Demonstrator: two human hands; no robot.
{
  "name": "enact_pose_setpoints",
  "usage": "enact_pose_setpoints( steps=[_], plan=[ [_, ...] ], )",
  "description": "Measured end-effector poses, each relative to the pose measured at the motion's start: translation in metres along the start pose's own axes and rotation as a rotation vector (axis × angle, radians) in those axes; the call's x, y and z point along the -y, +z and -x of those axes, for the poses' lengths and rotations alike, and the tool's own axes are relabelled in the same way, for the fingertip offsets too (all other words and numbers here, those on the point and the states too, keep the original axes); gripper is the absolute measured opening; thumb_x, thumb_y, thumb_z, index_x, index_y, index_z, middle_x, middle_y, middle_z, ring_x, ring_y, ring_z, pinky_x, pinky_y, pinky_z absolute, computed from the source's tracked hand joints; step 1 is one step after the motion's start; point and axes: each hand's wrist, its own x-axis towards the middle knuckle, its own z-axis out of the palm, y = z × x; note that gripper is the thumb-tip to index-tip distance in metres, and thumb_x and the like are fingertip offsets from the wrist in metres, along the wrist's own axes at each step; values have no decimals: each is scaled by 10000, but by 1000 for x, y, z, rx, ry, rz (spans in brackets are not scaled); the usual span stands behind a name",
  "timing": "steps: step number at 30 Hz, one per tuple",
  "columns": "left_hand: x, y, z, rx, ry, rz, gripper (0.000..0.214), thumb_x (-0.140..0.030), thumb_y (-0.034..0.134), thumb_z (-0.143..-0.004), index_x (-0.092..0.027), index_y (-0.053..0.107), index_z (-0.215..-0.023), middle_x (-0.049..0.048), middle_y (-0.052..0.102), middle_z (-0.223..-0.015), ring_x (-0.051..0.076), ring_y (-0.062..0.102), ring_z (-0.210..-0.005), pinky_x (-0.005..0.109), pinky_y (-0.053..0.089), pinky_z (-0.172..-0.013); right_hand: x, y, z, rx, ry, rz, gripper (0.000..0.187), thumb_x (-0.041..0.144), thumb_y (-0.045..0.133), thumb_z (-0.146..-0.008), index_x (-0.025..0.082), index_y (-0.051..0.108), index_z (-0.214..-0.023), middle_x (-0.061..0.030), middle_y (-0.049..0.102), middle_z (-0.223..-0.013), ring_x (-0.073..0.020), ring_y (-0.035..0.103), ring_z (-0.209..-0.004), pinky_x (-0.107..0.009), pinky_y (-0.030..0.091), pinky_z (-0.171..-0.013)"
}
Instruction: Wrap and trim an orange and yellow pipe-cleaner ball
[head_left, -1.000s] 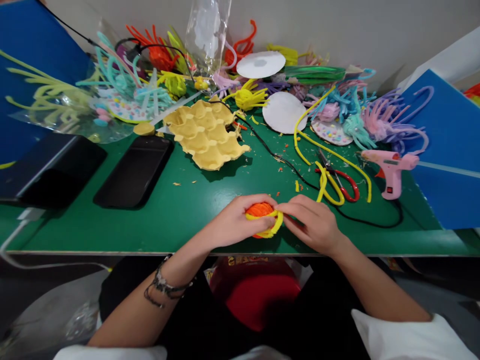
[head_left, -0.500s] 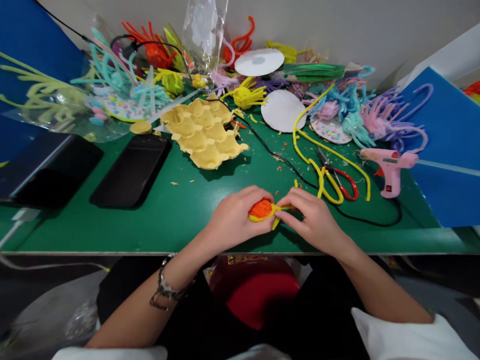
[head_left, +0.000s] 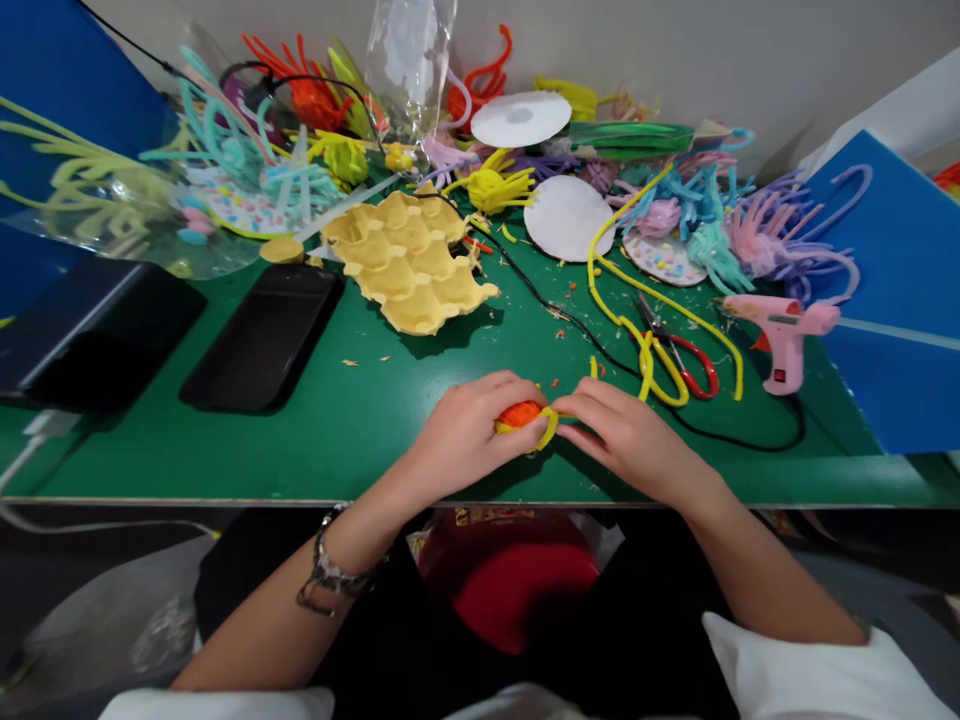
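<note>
My left hand is closed around a small orange piece of fuzzy pipe cleaner, just above the front of the green table. A yellow pipe cleaner wraps the lower edge of that piece, and its end curls by my left thumb. With thumb and fingers pinched at the yellow strand, my right hand sits close on the right. Its fingertips partly hide the strand. Beyond it, a longer yellow pipe cleaner lies looped over red-handled scissors.
A pink glue gun rests at right, its black cord crossing the table. A yellow egg carton, a black phone and white discs lie farther back. Colourful pipe-cleaner bundles line the wall; blue panels flank the sides.
The yellow end beside my left thumb, earlier crossing and pointing down, now curls up around the orange piece's right side. My right fingertips have shifted slightly; both hands stay nearly in place.
</note>
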Motion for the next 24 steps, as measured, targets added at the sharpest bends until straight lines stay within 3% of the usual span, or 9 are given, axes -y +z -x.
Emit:
enact_pose_setpoints(
  steps=[4,10,24],
  plan=[
    [1,1,0,-6,5,44,168,-293,527,-853,-186,652,-885,15,679,-883,133,612,-806,232,432,-709,1,-3,-1,9,-9,-56,237,297,450,-934,129,596,-1014,-60,590,-847,-143,577,-782,-241,469,-706],
    [-1,4,1,-27,6,-2,171,-303,541,-843,-193,652,-914,24,671,-927,143,605,-806,246,432,-709,0,4,-2,-117,23,-118,172,274,511,-909,144,619,-874,-31,594,-773,-108,560,-705,-198,445,-661],
    [-6,-2,-1,79,-63,220,163,-272,515,-830,-174,634,-777,-13,654,-765,108,570,-717,208,407,-675,3,3,0,-269,-246,437,154,207,539,-894,165,626,-774,8,548,-590,-113,436,-577,-263,283,-528]
  ],
)
